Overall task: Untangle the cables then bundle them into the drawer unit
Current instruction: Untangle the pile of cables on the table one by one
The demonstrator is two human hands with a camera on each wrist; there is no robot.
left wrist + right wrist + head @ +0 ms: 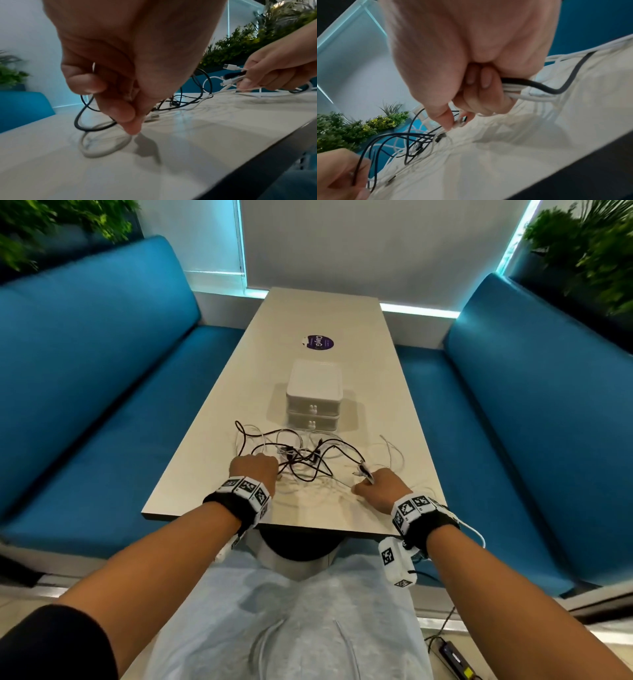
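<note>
Hands at near table [394, 412] edge. Left hand [255, 469] fingers curled, pinching black cable [80, 116]; fingertips hidden in head view, blurred in wrist view. Right hand [378, 487] clenched on bundle of white + black cable ends [231, 75]; exact count unclear. Cables [308, 460] tangled btwn hands, white strands hard to trace on pale top. Beyond tangle: drawer unit [314, 395], both drawers closed. Purple sticker [318, 342] farther back.

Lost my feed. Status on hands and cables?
Left hand and right hand each grip cables. Tangle still on table. Drawer unit closed behind it. Nothing blocking.
</note>
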